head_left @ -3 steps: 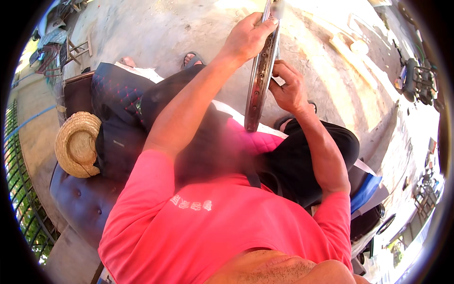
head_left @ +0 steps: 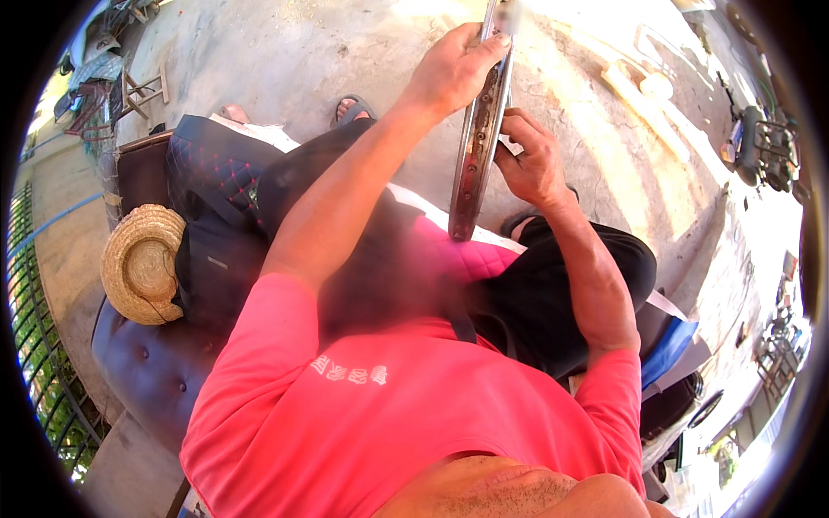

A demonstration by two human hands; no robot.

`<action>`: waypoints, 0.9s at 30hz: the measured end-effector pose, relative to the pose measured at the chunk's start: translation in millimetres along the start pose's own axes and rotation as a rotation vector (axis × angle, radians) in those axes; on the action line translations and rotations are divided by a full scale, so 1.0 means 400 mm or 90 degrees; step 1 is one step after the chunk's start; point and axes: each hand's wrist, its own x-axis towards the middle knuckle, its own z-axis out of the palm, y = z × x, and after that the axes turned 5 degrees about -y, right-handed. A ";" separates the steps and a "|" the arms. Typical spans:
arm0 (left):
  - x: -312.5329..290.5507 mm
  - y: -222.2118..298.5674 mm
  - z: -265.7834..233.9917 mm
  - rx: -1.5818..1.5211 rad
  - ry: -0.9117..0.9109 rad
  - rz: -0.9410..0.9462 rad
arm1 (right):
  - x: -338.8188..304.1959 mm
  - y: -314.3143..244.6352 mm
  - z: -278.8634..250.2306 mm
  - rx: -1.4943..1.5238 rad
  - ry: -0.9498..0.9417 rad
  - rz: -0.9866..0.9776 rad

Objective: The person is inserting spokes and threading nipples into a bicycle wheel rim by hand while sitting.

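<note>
A metal wheel rim (head_left: 476, 164), seen nearly edge-on, stands upright in front of me with its lower end close to my lap. Small holes run along its inner channel, and brownish stains mark the metal. My left hand (head_left: 453, 69) grips it near the top, thumb across the face and fingers round the far side. To the right of the rim is my right hand (head_left: 531, 160), fingers curled inward and thumb close to the edge. Its fingertips are partly hidden beside the rim, so whatever they pinch does not show. A blur covers the rim's top end.
On the left, a straw hat (head_left: 143, 265) rests by a dark tufted seat (head_left: 155, 358). A small wooden stool (head_left: 145, 91) stands farther off. Long pale wooden pieces (head_left: 643, 112) lie on the concrete floor at right, near a dark machine (head_left: 767, 151).
The rim has shifted very slightly to the right. Both hands keep nearly the same place and hold.
</note>
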 end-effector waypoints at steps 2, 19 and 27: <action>-0.001 -0.003 0.005 0.004 0.001 0.037 | 0.011 0.004 -0.019 -0.016 0.021 0.051; -0.011 -0.015 0.021 0.001 0.007 0.066 | 0.074 0.069 0.013 0.134 0.149 0.237; 0.002 -0.047 0.018 -0.019 0.021 0.058 | 0.085 0.051 0.000 0.026 0.124 0.147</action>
